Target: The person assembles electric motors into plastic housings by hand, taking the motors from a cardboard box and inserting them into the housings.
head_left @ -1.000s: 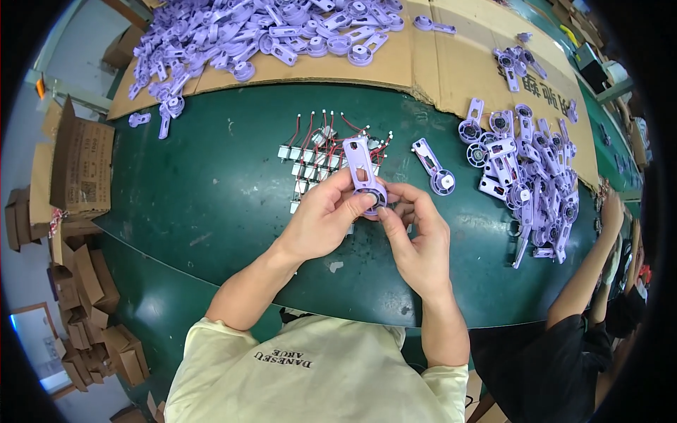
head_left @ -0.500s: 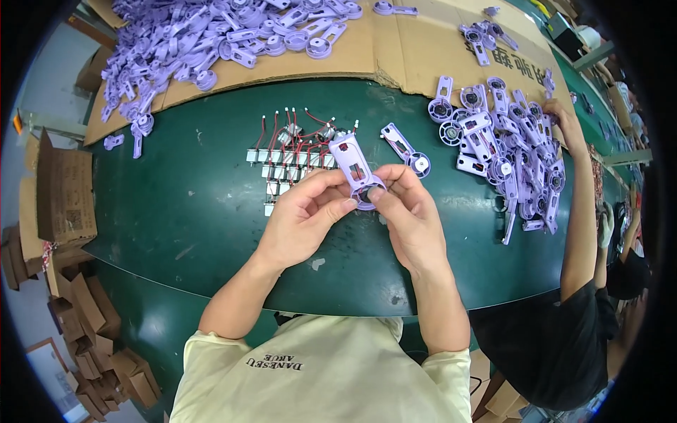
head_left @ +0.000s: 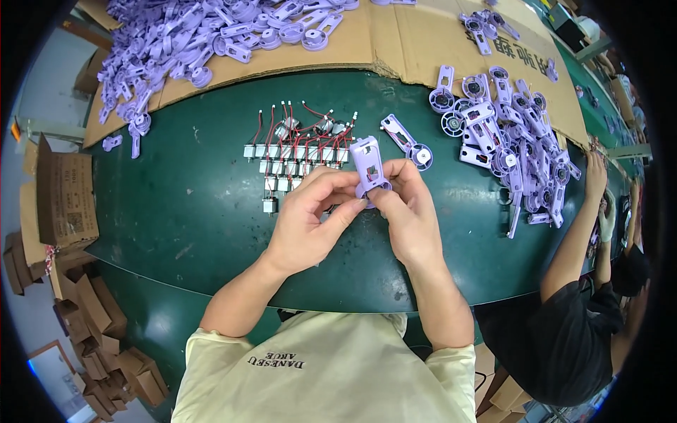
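Observation:
Between my two hands, above the green table, I hold a purple plastic housing (head_left: 368, 163) with its rectangular handle end pointing away from me and its round end toward me. My left hand (head_left: 310, 218) grips the round end from the left, thumb and fingers closed. My right hand (head_left: 405, 215) is closed on the same end from the right, its thumb pressed over the ring and hiding what sits inside. Just behind my hands lie rows of small silver motors (head_left: 296, 151) with red wires and white plugs. Right of them rests a single purple housing (head_left: 407, 142) with a round white part.
A large heap of purple housings (head_left: 211, 35) covers the cardboard (head_left: 338, 60) at the back left. Another pile of fitted housings (head_left: 504, 134) lies to the right. Beyond it is a co-worker's arm (head_left: 575, 225). Cardboard boxes (head_left: 67, 190) stand left of the table.
The held housing has turned more upright and moved slightly right, and my right thumb covers more of its ring. The co-worker's hand has drawn away from the right pile.

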`<state>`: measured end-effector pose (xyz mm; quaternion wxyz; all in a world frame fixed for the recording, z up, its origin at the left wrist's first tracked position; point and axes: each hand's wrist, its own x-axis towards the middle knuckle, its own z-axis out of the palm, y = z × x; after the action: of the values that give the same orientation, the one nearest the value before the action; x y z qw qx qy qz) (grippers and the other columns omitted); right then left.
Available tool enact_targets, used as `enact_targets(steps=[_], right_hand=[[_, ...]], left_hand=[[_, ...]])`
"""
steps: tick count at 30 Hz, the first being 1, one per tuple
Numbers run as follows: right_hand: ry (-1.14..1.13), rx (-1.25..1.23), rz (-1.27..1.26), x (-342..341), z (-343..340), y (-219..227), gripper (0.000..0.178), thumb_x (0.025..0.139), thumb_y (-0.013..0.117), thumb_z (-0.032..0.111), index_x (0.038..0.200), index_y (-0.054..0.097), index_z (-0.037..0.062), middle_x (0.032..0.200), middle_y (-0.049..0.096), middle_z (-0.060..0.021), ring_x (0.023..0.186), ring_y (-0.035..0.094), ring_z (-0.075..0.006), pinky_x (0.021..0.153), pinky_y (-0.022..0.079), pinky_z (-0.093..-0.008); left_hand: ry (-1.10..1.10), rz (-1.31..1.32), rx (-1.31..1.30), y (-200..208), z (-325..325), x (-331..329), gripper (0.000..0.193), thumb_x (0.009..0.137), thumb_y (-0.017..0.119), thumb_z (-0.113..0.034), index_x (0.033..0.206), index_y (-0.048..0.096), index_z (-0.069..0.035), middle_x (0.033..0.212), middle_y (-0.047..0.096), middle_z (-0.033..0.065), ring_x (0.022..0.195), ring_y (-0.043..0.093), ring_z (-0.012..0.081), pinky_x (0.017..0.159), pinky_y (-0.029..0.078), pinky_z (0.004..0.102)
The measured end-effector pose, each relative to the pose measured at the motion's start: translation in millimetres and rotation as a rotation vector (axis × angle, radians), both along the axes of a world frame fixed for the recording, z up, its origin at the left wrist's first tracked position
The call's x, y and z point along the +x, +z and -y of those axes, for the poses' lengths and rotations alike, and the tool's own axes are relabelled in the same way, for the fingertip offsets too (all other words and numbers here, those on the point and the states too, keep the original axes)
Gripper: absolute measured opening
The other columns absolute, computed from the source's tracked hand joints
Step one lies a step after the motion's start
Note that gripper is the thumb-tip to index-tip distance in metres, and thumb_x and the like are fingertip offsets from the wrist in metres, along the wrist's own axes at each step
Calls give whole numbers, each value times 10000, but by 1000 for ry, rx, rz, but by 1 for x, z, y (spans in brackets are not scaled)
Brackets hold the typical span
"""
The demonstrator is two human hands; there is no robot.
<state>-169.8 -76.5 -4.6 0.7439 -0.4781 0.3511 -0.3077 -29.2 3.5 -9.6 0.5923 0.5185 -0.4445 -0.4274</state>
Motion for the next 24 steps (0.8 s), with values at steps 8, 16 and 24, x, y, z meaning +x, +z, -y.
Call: enact_targets(steps=[8,16,24], right_hand=[[15,92,64,-1,0,-2,185,930,593,58,1091,505,32,925,564,-2,819,504,-49,689,414,-212],[104,-105,101,-2,0,7,318,941,598,-5,1231,467,-12,1074,586,-73,979,570,-107,853,484,-248],[110,-14,141,-1,-1,10,312,944,594,0,1229,468,-2,1095,589,-69,1006,558,-103,861,467,-249]], left_hand=[[-23,0,-3,2,-2,1,281,894,614,58,1171,572,53,1093,532,77,1001,616,153,896,535,276],[-18,-176,65,8,-2,13,303,910,606,44,1210,557,54,1160,525,77,1044,580,142,931,510,291],[-27,23,-27,11,-2,13,324,888,644,20,1207,588,32,1107,558,90,992,604,163,846,519,289]])
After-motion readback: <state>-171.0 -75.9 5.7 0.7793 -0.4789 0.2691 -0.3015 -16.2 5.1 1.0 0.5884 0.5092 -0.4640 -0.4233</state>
